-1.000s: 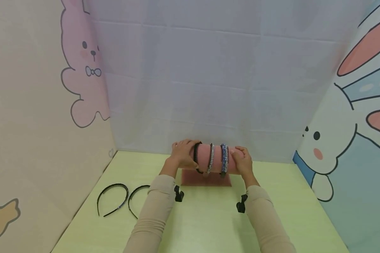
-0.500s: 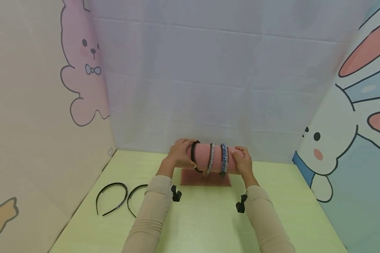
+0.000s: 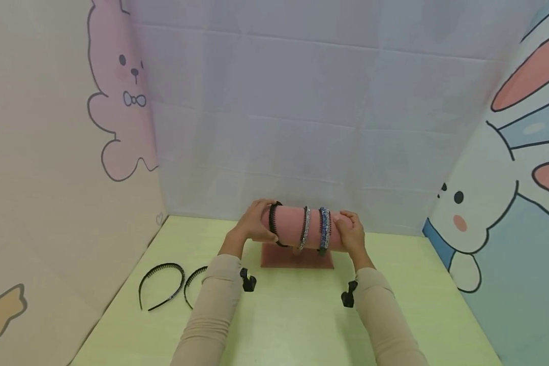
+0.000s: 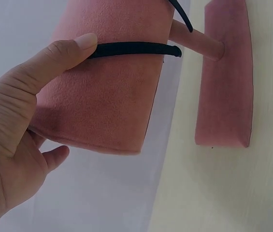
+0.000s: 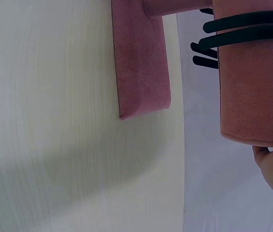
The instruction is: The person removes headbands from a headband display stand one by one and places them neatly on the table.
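A pink headband stand [image 3: 289,224] has a horizontal padded roll on a post above a flat base [image 3: 279,256]. My left hand [image 3: 250,227] is at the roll's left end, holding a black toothed headband [image 3: 272,219] that straddles the roll. In the left wrist view the thumb [image 4: 61,55] presses along this headband's arm [image 4: 134,49]; the other fingers are mostly hidden behind the roll. My right hand [image 3: 353,234] grips the roll's right end, its fingers largely hidden. Between the hands sit a silver glittery headband [image 3: 305,229] and blue-and-silver glittery headbands [image 3: 325,230] side by side.
On the pale yellow-green table [image 3: 297,325], a black toothed headband [image 3: 181,274] lies at the left. Another headband [image 3: 189,282] beside it is partly covered by my left sleeve. White cloth [image 3: 274,127] hangs behind the stand, with cartoon-printed panels at both sides.
My left hand has slid leftward along the roll with the black headband, widening its gap from the silver one. The right hand has kept its place on the roll's right end.
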A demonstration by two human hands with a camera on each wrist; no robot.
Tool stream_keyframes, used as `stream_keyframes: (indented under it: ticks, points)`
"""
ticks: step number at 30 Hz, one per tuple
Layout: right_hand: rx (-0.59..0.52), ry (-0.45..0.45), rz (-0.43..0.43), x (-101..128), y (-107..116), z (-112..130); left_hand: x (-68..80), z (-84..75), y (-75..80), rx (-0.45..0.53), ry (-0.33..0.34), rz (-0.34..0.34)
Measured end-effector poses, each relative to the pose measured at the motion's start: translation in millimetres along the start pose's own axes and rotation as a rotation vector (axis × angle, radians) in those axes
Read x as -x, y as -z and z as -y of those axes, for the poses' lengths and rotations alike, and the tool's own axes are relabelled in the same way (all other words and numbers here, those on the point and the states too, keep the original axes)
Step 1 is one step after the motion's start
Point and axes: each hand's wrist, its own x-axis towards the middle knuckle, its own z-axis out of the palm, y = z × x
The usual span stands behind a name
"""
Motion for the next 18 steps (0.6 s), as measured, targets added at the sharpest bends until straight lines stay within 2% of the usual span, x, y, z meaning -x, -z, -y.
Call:
stream_keyframes:
  ticks: [9, 18]
  points:
    - [-0.005, -0.022, 0.001, 4.5, 0.7, -0.2, 3.8, 6.7, 2.6, 0.087, -0.013, 0.001]
    - [-0.013, -0.014, 0.005, 2.2, 0.6, -1.1, 7.0, 9.8, 8.3, 0.136, 0.011, -0.002]
